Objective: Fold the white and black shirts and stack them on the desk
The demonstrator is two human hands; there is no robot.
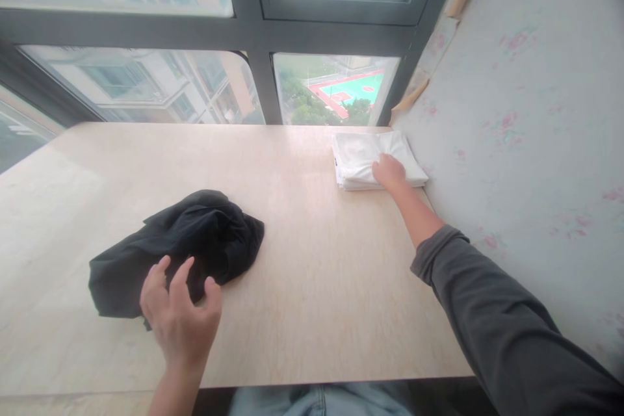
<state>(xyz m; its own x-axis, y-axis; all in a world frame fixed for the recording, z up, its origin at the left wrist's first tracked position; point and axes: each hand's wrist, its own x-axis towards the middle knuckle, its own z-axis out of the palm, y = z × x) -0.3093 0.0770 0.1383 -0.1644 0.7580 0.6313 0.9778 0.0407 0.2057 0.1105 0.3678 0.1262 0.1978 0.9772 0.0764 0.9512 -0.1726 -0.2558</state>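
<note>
A crumpled black cloth garment (pixel 214 224) lies in a heap on the left part of the wooden board. Over its near edge hovers my left hand (pixel 180 312), its fingers spread and curved, with nothing in them; whether the fingertips touch the cloth I cannot tell. At the back right, by the wall, rests a flat stack of folded white cloth (pixel 358 159). My right hand (pixel 390 172) is on top of that stack, fingers closed on the upper layer, and the fabric creases around them. The fingertips are partly hidden.
The light wooden board (pixel 312 286) runs up to a grey window frame (pixel 195 32). Along the right side stands a wall with flowered paper (pixel 517 143), which peels near the window. My jeans (pixel 316 400) show at the board's front edge.
</note>
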